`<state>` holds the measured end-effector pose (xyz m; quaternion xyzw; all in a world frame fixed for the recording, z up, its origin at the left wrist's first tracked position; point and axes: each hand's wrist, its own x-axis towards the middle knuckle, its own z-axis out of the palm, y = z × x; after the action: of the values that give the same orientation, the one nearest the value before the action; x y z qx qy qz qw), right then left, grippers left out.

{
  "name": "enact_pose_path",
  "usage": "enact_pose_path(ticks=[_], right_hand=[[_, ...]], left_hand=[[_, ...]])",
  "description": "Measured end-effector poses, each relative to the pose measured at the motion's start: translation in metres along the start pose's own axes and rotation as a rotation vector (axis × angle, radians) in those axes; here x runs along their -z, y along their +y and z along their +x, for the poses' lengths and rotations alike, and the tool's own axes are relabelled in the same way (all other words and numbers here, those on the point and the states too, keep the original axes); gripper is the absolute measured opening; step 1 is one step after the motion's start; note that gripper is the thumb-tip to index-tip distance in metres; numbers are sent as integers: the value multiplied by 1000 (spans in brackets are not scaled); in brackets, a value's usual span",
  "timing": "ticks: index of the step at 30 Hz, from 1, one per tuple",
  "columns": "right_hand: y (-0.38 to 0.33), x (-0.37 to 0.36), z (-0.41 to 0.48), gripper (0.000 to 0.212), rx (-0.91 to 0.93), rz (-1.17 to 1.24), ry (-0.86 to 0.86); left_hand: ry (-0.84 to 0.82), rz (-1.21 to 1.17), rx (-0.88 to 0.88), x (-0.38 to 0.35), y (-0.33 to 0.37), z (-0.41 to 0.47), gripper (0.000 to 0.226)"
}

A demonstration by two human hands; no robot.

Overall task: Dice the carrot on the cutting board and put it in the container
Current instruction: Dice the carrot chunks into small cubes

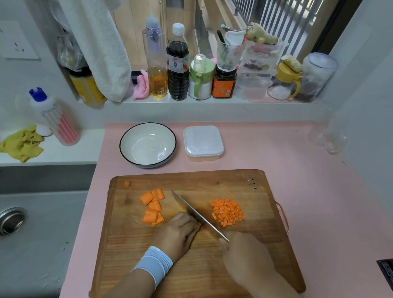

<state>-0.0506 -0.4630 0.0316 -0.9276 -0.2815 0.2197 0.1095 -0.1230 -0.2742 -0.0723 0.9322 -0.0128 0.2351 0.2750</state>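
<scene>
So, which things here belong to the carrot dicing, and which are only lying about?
For the job: cutting board, knife in the right hand, carrot piece under the left hand, carrot chunks, diced carrot, lidded container.
Lying about: empty bowl (unless it serves too), soap bottle, yellow cloth, sauce bottle, oil bottle.

We find open desk [322, 190] at 3 o'clock of the cutting board [199, 274]; at 12 o'clock the bowl [148, 142] and the lidded container [203, 142] stand in the way.
</scene>
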Motion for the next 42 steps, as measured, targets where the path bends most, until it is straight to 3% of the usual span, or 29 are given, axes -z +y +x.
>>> enact_pose_path(ticks=[9,22,42], right_hand=[[-13,6,17,24,-32,140,-99],[-12,9,-5,27,-3,71,-26],[-15,7,12,28,-41,132,-94]], left_hand=[[-4,13,10,1,0,-2,8],[2,38,21,2,1,-2,6],[31,50,40,3,5,-4,14]])
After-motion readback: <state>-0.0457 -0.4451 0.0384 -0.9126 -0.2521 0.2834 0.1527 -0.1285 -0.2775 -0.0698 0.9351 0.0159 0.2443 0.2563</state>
